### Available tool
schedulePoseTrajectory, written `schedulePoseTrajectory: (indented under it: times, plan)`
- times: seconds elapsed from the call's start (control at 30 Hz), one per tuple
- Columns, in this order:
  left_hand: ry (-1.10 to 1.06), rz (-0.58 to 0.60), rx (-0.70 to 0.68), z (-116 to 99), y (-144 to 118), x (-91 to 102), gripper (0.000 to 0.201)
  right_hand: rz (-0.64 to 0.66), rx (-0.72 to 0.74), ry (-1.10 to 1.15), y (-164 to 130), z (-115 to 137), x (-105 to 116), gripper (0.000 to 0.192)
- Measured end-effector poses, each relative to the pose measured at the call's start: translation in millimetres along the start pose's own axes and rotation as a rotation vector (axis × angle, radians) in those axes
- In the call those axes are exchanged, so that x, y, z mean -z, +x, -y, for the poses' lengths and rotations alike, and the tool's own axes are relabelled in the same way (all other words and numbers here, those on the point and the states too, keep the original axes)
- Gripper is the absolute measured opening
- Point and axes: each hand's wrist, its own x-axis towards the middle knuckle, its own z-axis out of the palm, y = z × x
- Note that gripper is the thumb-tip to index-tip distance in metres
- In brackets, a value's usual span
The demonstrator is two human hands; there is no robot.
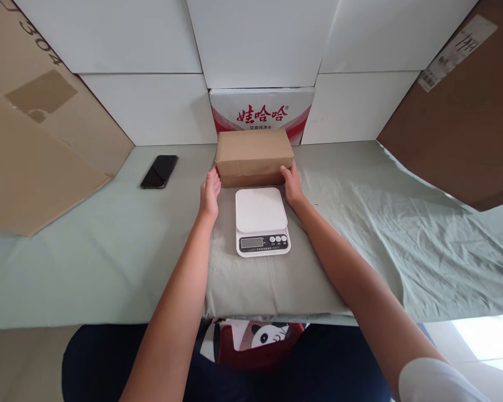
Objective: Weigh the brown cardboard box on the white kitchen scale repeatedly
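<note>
A closed brown cardboard box (255, 153) sits at the back of the cloth-covered surface. Against its left side rests my left hand (210, 191), while my right hand (292, 181) grips its front right corner with the thumb on the front face. Between my forearms, just in front of the box, lies a white digital kitchen scale (261, 211) with nothing on its plate. Its small display (252, 242) looks blank, and round buttons sit to the right of it. My left fingers are partly hidden behind the box's side.
A black smartphone (159, 171) lies left of the box. Behind stand white panels (151, 109) and a white-and-red carton (262, 106). Large cardboard pieces flank the surface at left (37, 156) and right (465, 123). The green cloth (436, 240) is wrinkled on the right.
</note>
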Motion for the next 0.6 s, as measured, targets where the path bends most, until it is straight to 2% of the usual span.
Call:
schedulePoseTrajectory:
  times: [0.13,0.27,0.43,0.6]
  plan:
    - [-0.009,-0.018,-0.074,-8.3,-5.3,-2.2,0.099,0.012,0.081,0.002,-3.9,13.6,-1.8,0.060]
    - [0.001,-0.010,-0.188,-24.8,-26.6,-4.3,0.086,0.057,0.180,-0.009,-23.4,40.7,2.1,0.066]
    - [0.022,-0.009,-0.303,-37.1,-78.2,-0.9,0.079,0.061,0.233,-0.033,-74.7,61.1,14.0,0.065]
    - [0.075,-0.032,-0.286,-26.3,-135.6,8.8,0.081,0.019,0.159,0.013,-119.0,56.4,22.9,0.070]
